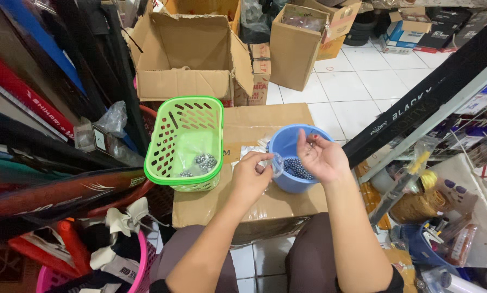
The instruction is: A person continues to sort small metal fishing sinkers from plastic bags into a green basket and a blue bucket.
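- The person sits with knees apart behind a flat brown cardboard box (265,203) that serves as the worktop
- A round blue plastic tub (287,145) stands near the right edge of the box top, and small dark shiny metal beads (296,169) lie heaped in its bottom
- The left hand (250,177) is at the tub's near left rim, its fingertips pinched on a small clear plastic bag (275,163) that hangs at the rim
- The right hand (320,157) is raised over the tub's right side with the palm turned up and the fingers curled; thumb and forefinger seem to pinch something tiny, but I cannot tell what, if anything, it grips
- A bright green slotted plastic basket (186,144) stands at the box top's left edge, well apart from the tub, with a few clear packets of the same dark beads (204,161) lying in its bottom
- Behind the worktop an open brown carton (186,54) sits on the white tiled floor (357,87), and another tall open carton (295,49) stands to its right
- A pink plastic basket of cloth scraps (121,255) is beside the person's left knee
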